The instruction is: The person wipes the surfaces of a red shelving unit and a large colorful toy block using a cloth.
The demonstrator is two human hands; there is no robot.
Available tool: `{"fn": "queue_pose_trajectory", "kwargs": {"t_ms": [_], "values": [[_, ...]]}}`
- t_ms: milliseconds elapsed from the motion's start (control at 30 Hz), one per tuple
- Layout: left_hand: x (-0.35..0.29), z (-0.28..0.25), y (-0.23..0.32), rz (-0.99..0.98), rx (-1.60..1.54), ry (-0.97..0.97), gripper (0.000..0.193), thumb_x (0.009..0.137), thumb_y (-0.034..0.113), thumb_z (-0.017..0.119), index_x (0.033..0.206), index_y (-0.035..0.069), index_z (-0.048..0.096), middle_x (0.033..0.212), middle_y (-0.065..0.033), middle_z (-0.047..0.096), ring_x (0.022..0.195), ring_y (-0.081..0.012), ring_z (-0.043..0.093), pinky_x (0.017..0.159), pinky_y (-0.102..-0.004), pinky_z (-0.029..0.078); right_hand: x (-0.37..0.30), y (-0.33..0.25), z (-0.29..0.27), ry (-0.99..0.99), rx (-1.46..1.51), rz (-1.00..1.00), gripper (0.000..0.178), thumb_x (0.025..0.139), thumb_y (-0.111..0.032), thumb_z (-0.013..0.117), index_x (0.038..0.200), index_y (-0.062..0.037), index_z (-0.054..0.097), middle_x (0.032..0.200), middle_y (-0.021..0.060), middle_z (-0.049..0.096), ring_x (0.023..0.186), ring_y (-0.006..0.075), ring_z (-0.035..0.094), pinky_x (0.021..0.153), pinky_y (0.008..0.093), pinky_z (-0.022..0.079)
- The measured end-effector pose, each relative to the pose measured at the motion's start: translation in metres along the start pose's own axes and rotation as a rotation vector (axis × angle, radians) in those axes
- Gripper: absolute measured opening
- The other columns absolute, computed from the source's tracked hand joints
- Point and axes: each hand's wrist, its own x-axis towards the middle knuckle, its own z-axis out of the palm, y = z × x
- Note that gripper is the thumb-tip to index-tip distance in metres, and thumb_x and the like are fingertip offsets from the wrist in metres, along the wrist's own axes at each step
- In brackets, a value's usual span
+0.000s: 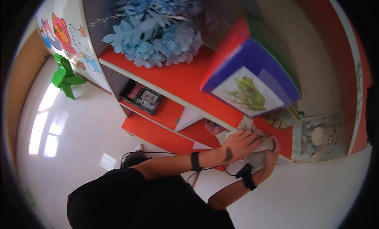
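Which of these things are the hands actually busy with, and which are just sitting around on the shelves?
In hand:
- left hand, pressing on the pale grey cloth bundle
- right hand, wrapped around the bundle's far side

Just lying about:
- blue paper flowers
- frog picture book
- dark box on the lower shelf
- green plastic toy on the floor
- bear picture

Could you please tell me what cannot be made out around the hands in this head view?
- Pale object on the orange shelf: mostly covered by the left hand and right hand; kind unclear.
- Right palm: hidden behind the object.
- Items under the frog-picture box: shadowed and blurred.
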Motion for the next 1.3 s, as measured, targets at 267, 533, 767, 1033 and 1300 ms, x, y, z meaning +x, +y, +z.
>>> {"fn": "queue_pose_trajectory", "kwargs": {"t_ms": [267,533,767,1033,1300], "values": [[-0.043,-0.119,-0.097,-0.017,-0.025,0.082,0.047,0.069,0.008,0.063,0.116,0.010,0.062,0.104,-0.0046,0.059,0.096,-0.0226,0.056,0.084,-0.0335,0.043,-0.010,-0.099,0.136,-0.055,0.004,0.055,0.035,0.059,-0.004,0.053,0.093,-0.0012,0.057,0.090,0.0089,0.061,0.090,0.0188,0.056,0.088,0.0289,0.045],[-0.071,-0.231,-0.158,-0.178,-0.018,0.126,0.042,0.064,0.006,0.066,0.106,0.007,0.062,0.098,-0.0071,0.056,0.094,-0.0261,0.054,0.083,-0.0373,0.043,-0.008,-0.161,0.255,0.079,-0.120,-0.413,0.039,0.056,-0.014,0.053,0.092,0.0006,0.057,0.084,0.0178,0.064,0.081,0.0308,0.065,0.082,0.0369,0.051],[-0.080,-0.285,-0.194,-0.184,0.123,0.255,0.041,0.056,0.002,0.063,0.097,0.008,0.064,0.087,-0.0055,0.056,0.083,-0.0282,0.056,0.076,-0.0373,0.043,-0.008,-0.206,0.322,0.159,-0.155,-0.533,0.035,0.055,-0.013,0.053,0.087,-0.0002,0.058,0.077,0.0185,0.062,0.069,0.0340,0.063,0.071,0.0357,0.053],[-0.090,-0.270,-0.209,-0.107,0.243,0.397,0.038,0.057,0.013,0.061,0.094,0.008,0.068,0.083,-0.0044,0.060,0.079,-0.0260,0.053,0.078,-0.0358,0.037,-0.001,-0.216,0.331,0.177,-0.142,-0.523,0.032,0.050,-0.014,0.059,0.081,-0.0071,0.056,0.070,0.0121,0.054,0.060,0.0364,0.054,0.052,0.0420,0.044],[-0.096,-0.268,-0.206,-0.169,0.231,0.395,0.033,0.069,0.028,0.068,0.091,0.003,0.064,0.086,-0.0117,0.065,0.082,-0.0301,0.057,0.083,-0.0416,0.040,-0.010,-0.226,0.337,0.120,-0.246,-0.553,0.045,0.048,-0.017,0.062,0.092,-0.0103,0.056,0.087,0.0092,0.050,0.076,0.0320,0.047,0.061,0.0419,0.039]]}}
